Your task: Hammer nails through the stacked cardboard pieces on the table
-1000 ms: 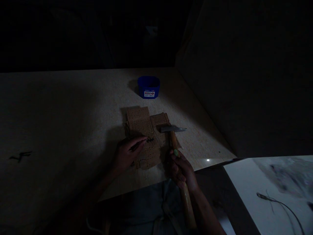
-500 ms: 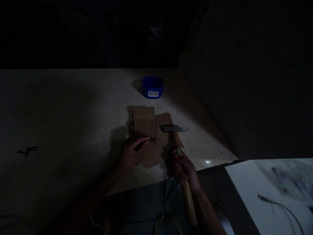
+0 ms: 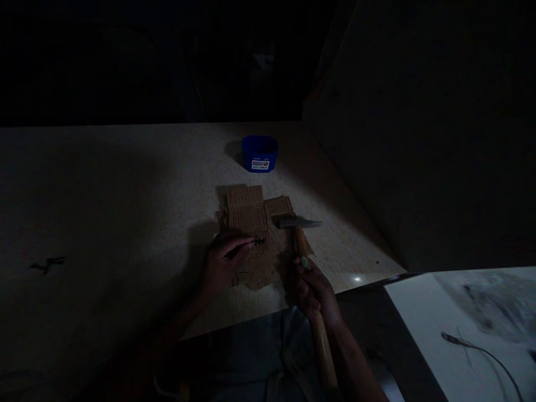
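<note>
My right hand (image 3: 312, 290) is wrapped around the wooden handle of a hammer (image 3: 299, 224), whose metal head lies over the right side of the cardboard. Thumb and fingers of my left hand (image 3: 226, 258) pinch at a small dark piece (image 3: 259, 242) on the cardboard; it is too dim to tell its kind. Under both hands are several brown cardboard pieces (image 3: 246, 216) pricked with rows of holes. One smaller cardboard piece (image 3: 278, 206) with a grid of holes lies just beyond the hammer head.
A blue plastic tub (image 3: 259, 155) with a white label stands behind the cardboard on the pale table (image 3: 176, 167). Dark marks or strips (image 3: 48, 264) show at the left. At the lower right, a thin cable (image 3: 481, 350) lies on a white surface (image 3: 427, 312). A dark panel (image 3: 419, 139) rises along the right side.
The view has shifted slightly, so the tub and cardboard appear a little lower. Both hands keep nearly the same place, and the hammer stays in my right hand.
</note>
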Motion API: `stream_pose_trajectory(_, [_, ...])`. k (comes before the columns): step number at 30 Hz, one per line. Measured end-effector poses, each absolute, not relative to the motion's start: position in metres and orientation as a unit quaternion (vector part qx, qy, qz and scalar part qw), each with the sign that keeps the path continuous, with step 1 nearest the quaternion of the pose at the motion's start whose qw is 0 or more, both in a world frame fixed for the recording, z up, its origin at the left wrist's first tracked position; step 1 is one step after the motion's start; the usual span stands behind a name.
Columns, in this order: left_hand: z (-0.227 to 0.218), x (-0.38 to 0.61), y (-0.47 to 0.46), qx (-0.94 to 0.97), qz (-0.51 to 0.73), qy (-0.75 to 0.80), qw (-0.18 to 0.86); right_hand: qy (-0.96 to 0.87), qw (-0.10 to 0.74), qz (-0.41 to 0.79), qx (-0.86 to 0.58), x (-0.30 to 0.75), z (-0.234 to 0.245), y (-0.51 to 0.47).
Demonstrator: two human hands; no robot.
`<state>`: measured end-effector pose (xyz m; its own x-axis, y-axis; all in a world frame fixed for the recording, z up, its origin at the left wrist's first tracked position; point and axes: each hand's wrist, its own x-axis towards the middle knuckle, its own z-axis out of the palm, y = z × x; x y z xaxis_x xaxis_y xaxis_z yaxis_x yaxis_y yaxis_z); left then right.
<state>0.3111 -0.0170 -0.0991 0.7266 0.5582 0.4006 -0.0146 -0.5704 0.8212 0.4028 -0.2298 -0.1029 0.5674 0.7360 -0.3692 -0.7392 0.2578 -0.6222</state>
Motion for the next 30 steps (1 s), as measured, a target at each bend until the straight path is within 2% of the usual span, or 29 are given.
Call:
stream_pose_trajectory(8, [-0.0976, 0.3079, -0.0166, 0.817, 0.317, 0.175, 0.449, 0.01, 0.797, 0.455, -0.398, 0.401, -0.1018, -0.2288])
stream_pose_trajectory(30, [-0.1034, 0.3108, -0.0128, 0.844, 0.372, 0.093, 0.374, 0.013, 0.786, 0.445, -0.428, 0.4015, -0.1034, -0.2299])
